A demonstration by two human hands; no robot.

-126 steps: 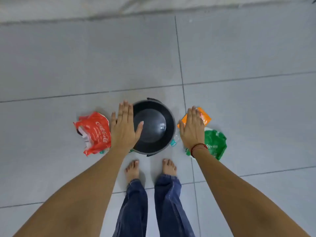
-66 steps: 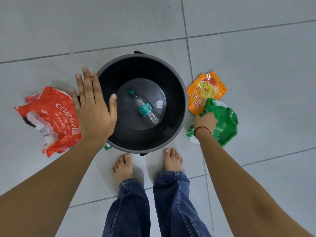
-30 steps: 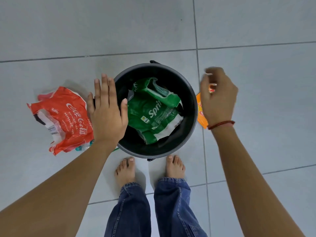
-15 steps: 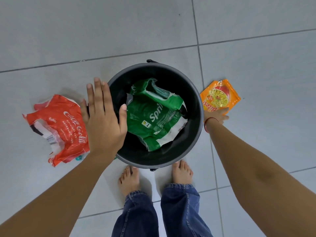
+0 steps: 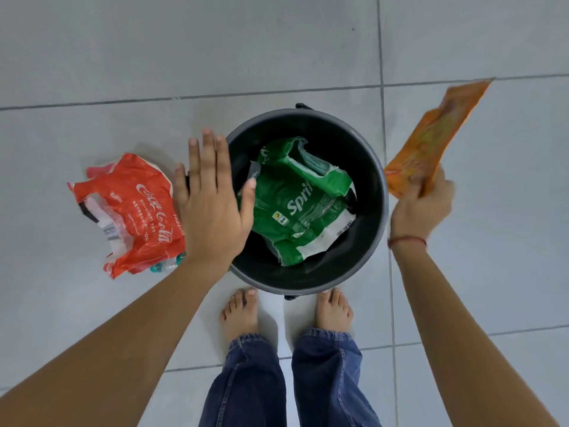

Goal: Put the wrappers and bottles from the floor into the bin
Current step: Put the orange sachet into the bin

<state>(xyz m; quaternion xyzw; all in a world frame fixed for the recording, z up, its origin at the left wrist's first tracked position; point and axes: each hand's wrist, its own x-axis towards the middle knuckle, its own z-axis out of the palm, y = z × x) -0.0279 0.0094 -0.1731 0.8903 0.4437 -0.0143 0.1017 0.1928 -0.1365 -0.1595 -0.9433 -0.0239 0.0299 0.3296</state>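
Note:
A round black bin (image 5: 371, 251) stands on the grey tiled floor just ahead of my bare feet. A crumpled green Sprite wrapper (image 5: 300, 204) lies inside it and covers what is below. My right hand (image 5: 423, 204) is shut on an orange snack wrapper (image 5: 431, 140), held up in the air just right of the bin's rim. My left hand (image 5: 212, 204) hovers flat with fingers spread over the bin's left rim, holding nothing. A red Coca-Cola wrapper (image 5: 132, 211) lies on the floor left of the bin, with a small clear bottle (image 5: 167, 266) peeking out beneath it.
My bare feet (image 5: 286, 312) and blue jeans are right behind the bin. Grey floor tiles (image 5: 184, 50) with dark grout lines spread all around.
My right hand has picked the orange snack wrapper off the floor and raised it beside the bin. The left hand stays spread over the left rim.

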